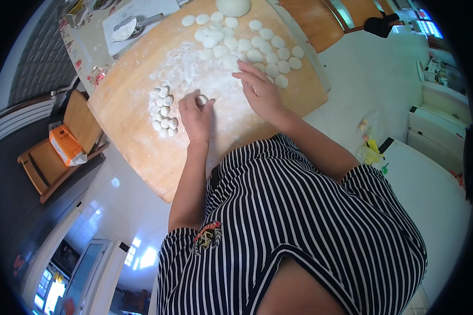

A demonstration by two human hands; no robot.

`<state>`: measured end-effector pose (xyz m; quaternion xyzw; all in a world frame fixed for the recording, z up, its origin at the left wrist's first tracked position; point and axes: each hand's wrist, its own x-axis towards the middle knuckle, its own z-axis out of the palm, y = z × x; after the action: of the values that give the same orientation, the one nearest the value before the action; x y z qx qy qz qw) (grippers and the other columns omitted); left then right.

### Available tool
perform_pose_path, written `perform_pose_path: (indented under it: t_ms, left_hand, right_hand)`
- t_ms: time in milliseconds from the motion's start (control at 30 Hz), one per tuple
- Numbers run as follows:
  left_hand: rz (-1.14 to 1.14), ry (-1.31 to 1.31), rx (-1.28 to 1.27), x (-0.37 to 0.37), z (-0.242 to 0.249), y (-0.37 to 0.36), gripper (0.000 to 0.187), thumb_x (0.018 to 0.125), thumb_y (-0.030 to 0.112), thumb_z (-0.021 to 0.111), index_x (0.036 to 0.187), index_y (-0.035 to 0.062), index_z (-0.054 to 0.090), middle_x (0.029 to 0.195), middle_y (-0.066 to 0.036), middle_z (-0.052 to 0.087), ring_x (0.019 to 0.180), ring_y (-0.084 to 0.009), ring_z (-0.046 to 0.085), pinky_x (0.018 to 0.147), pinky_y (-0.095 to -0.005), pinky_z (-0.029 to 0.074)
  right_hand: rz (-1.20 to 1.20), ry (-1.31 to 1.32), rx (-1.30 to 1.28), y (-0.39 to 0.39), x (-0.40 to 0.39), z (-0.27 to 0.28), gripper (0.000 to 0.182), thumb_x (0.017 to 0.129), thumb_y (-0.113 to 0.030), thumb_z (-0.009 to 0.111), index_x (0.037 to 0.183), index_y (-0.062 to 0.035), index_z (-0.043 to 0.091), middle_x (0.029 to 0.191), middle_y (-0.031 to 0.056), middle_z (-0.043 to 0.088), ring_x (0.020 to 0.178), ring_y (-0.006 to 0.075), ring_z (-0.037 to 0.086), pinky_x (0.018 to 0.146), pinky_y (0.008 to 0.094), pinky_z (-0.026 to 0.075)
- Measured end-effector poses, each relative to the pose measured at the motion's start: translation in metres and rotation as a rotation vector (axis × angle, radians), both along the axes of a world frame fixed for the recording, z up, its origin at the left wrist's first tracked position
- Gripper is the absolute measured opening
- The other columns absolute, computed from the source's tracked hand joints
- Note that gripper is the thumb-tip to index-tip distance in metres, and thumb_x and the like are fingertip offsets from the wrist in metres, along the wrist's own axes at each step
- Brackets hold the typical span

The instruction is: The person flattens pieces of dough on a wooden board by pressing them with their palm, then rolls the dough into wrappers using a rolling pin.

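Observation:
On a floured wooden board (136, 142), my left hand (196, 122) has its thumb and fingers closed round a small dough piece (202, 100). Just left of that hand lies a cluster of small dough balls (164, 111). My right hand (261, 93) hovers over or rests on the board, fingers stretched out and nothing visible in them; contact with the board cannot be made out. Beyond its fingertips are many flattened dough rounds (255, 56), some overlapping. A large dough lump (233, 6) sits at the board's far edge. Loose flour (181, 65) covers the middle.
A scoop or bowl of flour (124, 31) with a handle rests on a white sheet (113, 44) at the far left. Beside the board stands a wooden chair (42, 163) carrying an orange packet (65, 144). Another wooden chair (312, 23) is at the far right.

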<state>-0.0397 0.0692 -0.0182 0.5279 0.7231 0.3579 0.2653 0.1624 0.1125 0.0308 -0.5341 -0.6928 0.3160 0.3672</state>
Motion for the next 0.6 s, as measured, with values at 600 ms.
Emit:
perform_pose_path:
  t_ms: [600]
  left_hand:
    - [-0.281, 0.021, -0.002, -0.006, -0.003, 0.009, 0.037, 0.076, 0.018, 0.09, 0.106, 0.007, 0.071, 0.093, -0.011, 0.066, 0.089, -0.0305, 0.066, 0.079, -0.0437, 0.054]
  right_hand:
    - [0.07, -0.05, -0.008, -0.001, -0.004, -0.001, 0.03, 0.096, 0.002, 0.06, 0.122, -0.0077, 0.074, 0.147, 0.0142, 0.062, 0.119, 0.0309, 0.068, 0.097, 0.0377, 0.056]
